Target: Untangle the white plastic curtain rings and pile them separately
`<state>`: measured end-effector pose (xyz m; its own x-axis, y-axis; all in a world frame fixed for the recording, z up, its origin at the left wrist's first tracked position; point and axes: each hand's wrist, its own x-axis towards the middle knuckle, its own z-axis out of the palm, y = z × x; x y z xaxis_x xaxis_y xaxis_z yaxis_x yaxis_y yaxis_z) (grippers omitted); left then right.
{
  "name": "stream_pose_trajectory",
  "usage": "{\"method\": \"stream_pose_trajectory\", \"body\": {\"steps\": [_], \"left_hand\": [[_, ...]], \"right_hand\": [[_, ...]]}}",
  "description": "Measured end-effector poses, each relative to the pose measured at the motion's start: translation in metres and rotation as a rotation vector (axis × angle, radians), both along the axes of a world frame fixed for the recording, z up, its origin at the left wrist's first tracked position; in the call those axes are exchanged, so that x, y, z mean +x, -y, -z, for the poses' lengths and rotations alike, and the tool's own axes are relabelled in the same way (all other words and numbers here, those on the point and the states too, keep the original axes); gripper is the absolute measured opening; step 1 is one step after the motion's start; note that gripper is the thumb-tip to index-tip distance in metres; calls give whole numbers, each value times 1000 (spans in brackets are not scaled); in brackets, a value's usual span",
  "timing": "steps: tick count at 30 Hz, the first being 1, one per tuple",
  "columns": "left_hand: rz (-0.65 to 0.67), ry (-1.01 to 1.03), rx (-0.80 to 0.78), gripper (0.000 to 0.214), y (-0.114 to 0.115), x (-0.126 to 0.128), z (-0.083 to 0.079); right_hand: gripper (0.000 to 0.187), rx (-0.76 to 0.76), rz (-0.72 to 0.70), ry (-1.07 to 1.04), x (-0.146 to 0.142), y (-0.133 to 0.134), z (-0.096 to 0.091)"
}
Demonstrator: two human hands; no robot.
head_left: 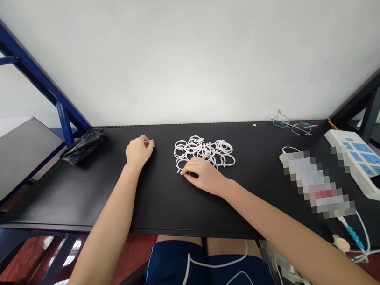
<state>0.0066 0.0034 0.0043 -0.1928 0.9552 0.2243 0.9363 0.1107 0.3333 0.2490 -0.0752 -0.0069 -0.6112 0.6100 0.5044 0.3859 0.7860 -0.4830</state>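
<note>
Several white open rings [224,147], thin with small knobs at their ends, lie in a tangled heap on the black desk [170,206]. My right hand [203,176] rests at the front edge of this heap. Its thumb and forefinger are pinched on a white ring at the heap's lower left. Away to the left, my left hand [139,152] is closed on the desk with its fingers curled. A thin pale sliver shows between its fingers, but what it is stays hidden.
A crumpled black plastic bag [84,145] lies at the back left. To the right are wire-framed glasses [291,124], a blurred-out phone [318,186] on a cable, and a white power strip [365,160]. A white wall [184,53] stands behind; a white cable [186,280] crosses my lap.
</note>
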Motion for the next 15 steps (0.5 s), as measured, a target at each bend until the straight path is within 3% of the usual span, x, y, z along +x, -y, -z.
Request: {"method": "stream_pose_trajectory", "body": {"steps": [15], "left_hand": [[4,-40,74,22,1,1,5]], "right_hand": [[7,-53,16,-19,3,-1,-3]]}}
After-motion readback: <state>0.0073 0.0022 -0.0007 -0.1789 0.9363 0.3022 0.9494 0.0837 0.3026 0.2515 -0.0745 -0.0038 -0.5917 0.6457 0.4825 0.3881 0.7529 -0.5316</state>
